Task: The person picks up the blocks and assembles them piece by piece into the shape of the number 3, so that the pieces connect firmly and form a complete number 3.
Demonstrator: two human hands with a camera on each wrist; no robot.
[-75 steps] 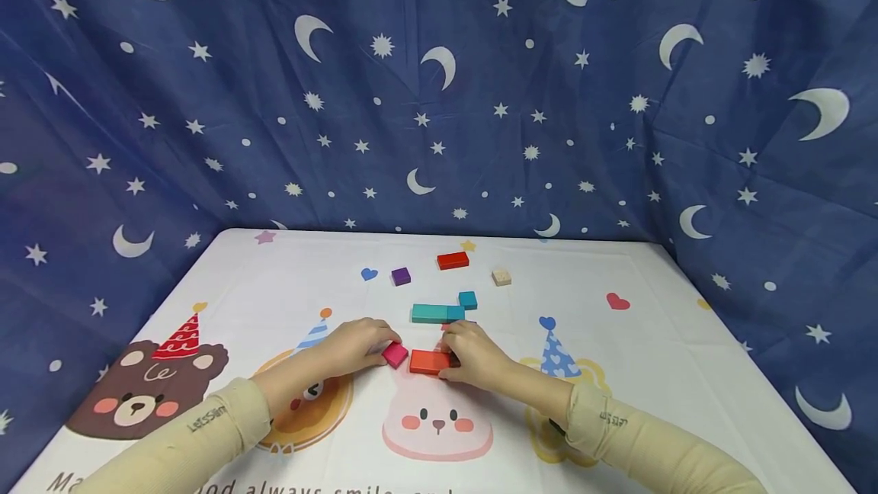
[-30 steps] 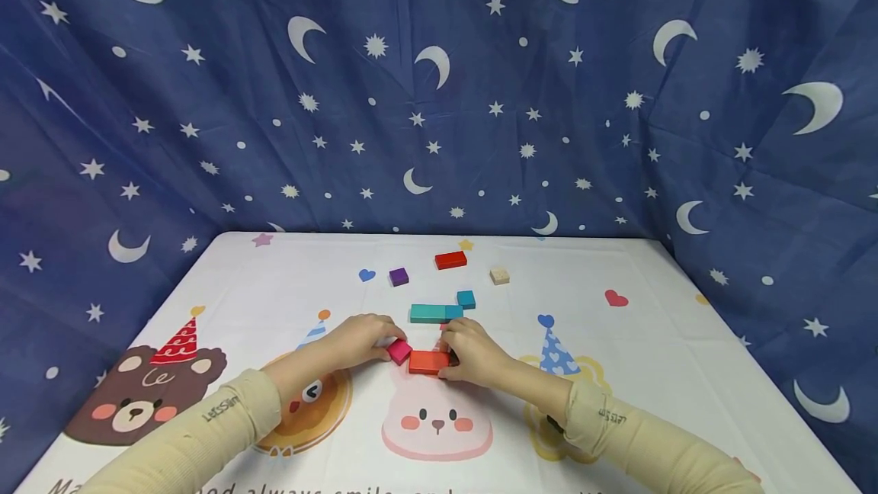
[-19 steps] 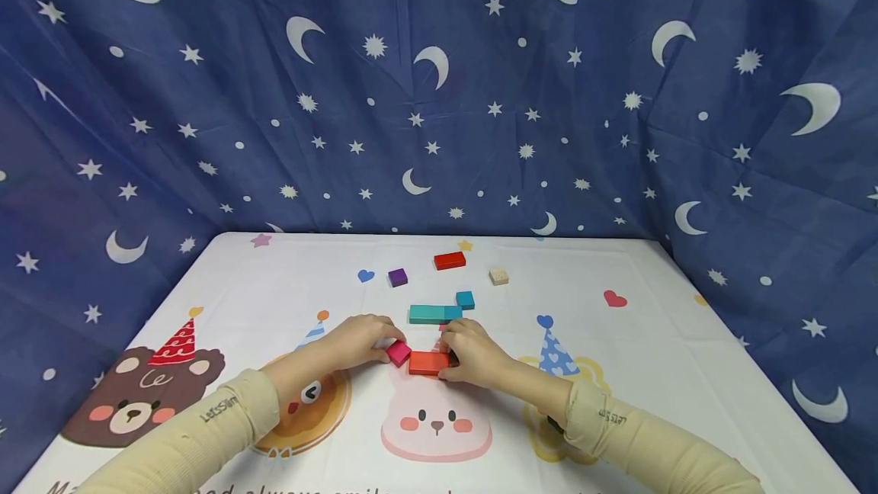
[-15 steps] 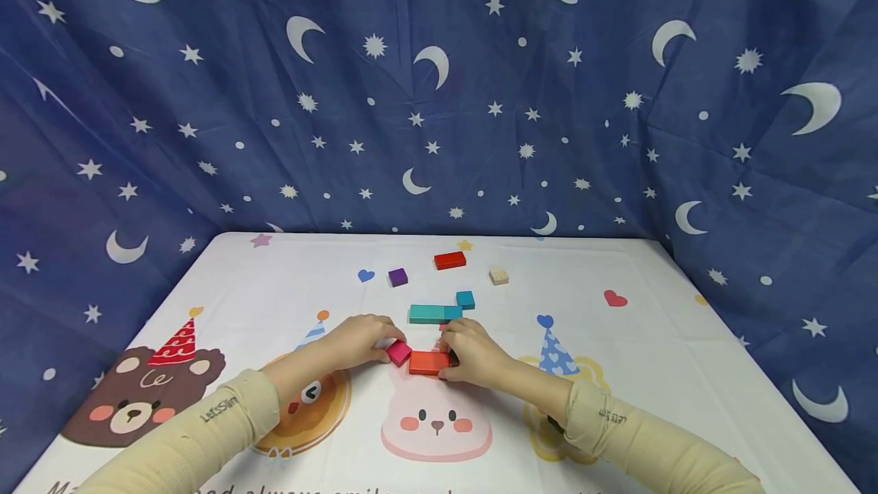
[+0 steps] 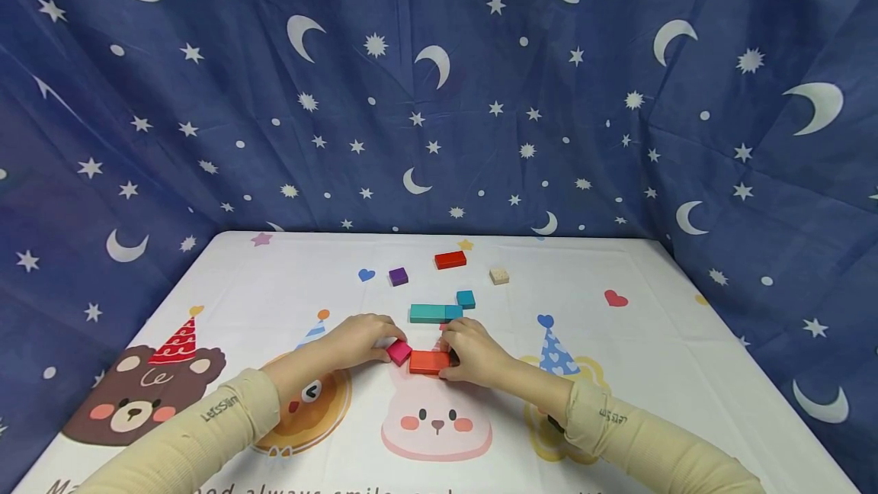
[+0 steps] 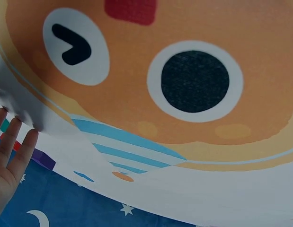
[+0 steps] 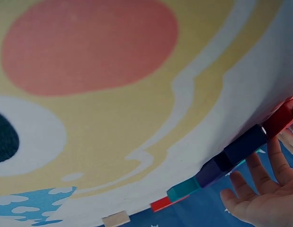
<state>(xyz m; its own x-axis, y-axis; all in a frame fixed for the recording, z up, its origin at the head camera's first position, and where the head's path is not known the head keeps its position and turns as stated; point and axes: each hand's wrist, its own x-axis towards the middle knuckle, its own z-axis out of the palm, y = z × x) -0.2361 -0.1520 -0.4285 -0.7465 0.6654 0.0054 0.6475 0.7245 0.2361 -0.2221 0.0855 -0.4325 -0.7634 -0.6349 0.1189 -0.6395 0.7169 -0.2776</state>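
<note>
In the head view my left hand (image 5: 360, 341) pinches a small pink block (image 5: 399, 352) between thumb and fingers, turned at an angle. It sits just left of an orange-red oblong block (image 5: 429, 362). My right hand (image 5: 476, 353) grips that oblong's right end, thumb on the near side, fingers on the far side. A dark blue block (image 7: 245, 144) abuts it under the palm, best seen in the right wrist view. Behind the hands lie a teal oblong block (image 5: 427, 314) and a blue block (image 5: 454, 313) end to end. The left wrist view shows only some fingers (image 6: 13, 137).
Farther back on the white printed tablecloth (image 5: 288, 280) lie a purple block (image 5: 398, 277), a red oblong block (image 5: 450, 260), a beige block (image 5: 499, 276) and a second small blue block (image 5: 466, 299). A blue curtain (image 5: 439, 136) with moons and stars closes off the back.
Since the earliest frame my left hand has slid the pink block slightly right, closer to the orange-red block. My right hand has stayed about where it was. The last half second shows no clear motion.
</note>
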